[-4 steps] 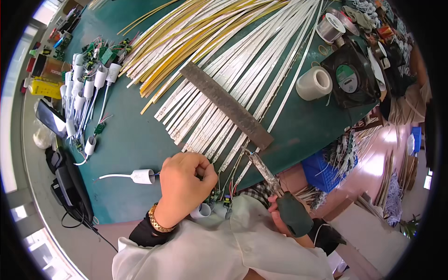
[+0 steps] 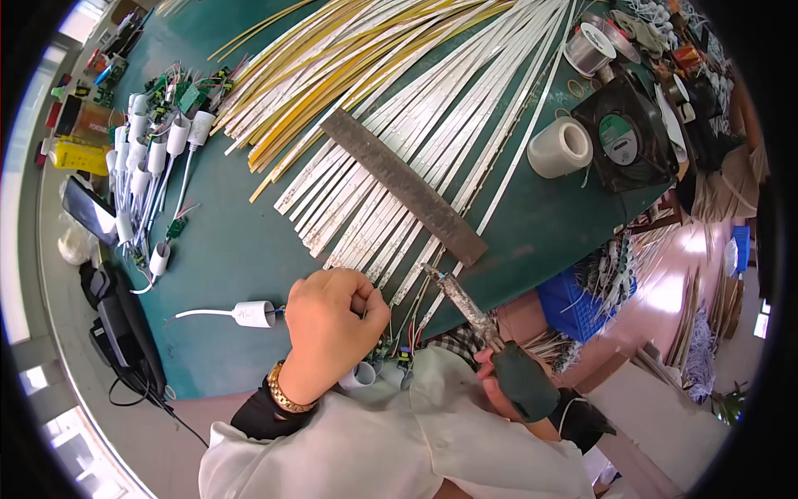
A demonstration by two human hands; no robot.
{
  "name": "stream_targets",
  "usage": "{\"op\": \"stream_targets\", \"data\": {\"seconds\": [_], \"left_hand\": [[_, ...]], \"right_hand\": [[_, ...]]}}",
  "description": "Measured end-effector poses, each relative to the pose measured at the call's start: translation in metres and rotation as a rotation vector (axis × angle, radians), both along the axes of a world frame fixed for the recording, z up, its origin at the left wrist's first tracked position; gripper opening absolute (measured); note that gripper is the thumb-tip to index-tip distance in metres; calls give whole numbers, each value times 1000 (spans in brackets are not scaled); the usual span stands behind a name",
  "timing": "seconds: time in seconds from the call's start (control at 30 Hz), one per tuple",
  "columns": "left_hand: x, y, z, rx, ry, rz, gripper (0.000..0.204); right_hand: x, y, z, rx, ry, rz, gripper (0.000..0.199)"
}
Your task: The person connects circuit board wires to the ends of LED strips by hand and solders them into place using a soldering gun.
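Note:
My left hand (image 2: 328,324), closed in a pinch, is over the front edge of the table; whatever its fingertips hold is hidden from here. Just left of it lies a white cylindrical housing (image 2: 253,314) with a white cable, its open end towards my hand. My right hand (image 2: 492,384) is wrapped round the dark green handle of a soldering iron (image 2: 467,309). The iron's tip points up and left, close to the ends of white LED strips (image 2: 357,224). A dark metal bar (image 2: 407,190) lies across those strips. Red and white wires (image 2: 411,334) and small boards show beside my left hand.
Several white housings (image 2: 158,154) with green boards are heaped at left. A phone (image 2: 90,208) is beside them. At right are a solder spool (image 2: 589,50), a translucent roll (image 2: 560,148) and a black fan (image 2: 625,137). A blue crate (image 2: 573,309) stands below the table edge.
The soldering iron's tip has shifted slightly left. My left hand has hardly moved and stays closed.

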State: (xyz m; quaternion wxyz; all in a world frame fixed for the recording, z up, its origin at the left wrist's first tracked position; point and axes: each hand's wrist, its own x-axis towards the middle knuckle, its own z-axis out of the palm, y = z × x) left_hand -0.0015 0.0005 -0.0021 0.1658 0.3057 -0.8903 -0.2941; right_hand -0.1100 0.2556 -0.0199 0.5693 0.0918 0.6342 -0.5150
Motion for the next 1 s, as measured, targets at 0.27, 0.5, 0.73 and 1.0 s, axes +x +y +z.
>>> {"op": "stream_targets", "data": {"seconds": [0.27, 0.5, 0.73, 1.0], "left_hand": [[-4, 0, 1, -13, -16, 8, 13], [-3, -2, 0, -3, -29, 9, 12], [-3, -3, -1, -6, -28, 9, 11], [-3, -3, 0, 0, -28, 9, 11]], "right_hand": [[8, 6, -14, -242, -75, 58, 17], [2, -8, -3, -218, 949, 728, 20], [-2, -3, -16, -299, 1284, 715, 44], [7, 8, -17, -103, 572, 443, 32]]}}
